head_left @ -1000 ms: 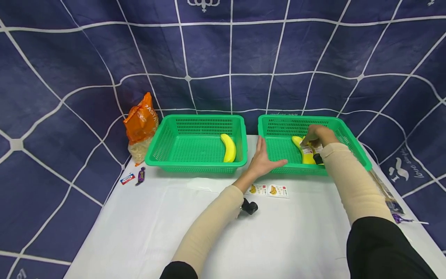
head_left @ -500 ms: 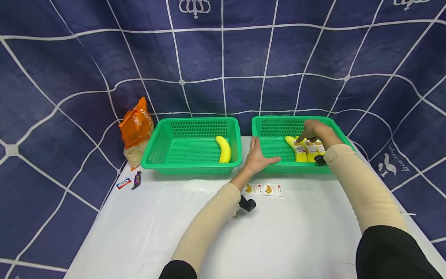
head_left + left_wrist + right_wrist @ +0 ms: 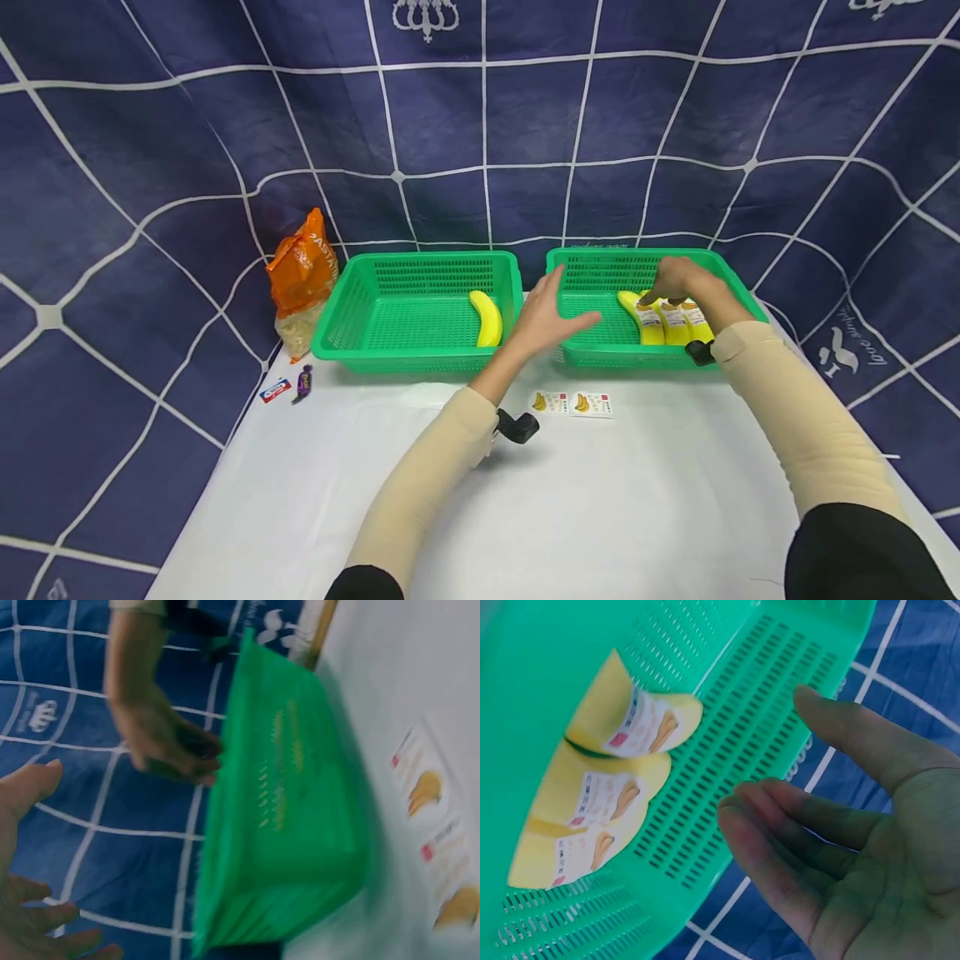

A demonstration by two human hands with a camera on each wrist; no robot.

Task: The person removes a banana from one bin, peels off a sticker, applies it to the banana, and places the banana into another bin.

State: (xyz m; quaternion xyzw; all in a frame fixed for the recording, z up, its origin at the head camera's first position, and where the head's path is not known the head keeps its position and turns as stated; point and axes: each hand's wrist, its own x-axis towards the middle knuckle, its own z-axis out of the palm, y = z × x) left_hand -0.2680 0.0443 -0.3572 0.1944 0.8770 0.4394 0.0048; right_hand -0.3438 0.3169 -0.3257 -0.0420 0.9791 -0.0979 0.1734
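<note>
Three labelled yellow bananas lie side by side in the right green basket. My right hand hovers over them with nothing in its grip; in the right wrist view its loosely bent fingers are apart from the fruit. My left hand is spread near the right basket's left end, thumb out, holding nothing. Whether it touches the rim is unclear. One banana without a visible label lies in the left green basket. Two banana-print stickers lie on the white table.
An orange-topped pasta bag stands left of the left basket. Near it lie a purple-wrapped candy and a small red, white and blue packet. A dark blue white-lined curtain hangs behind the baskets.
My right hand has come up off the bananas, and their labels now show. My left hand has shifted slightly left and up from the right basket's edge. The head view has shifted a little.
</note>
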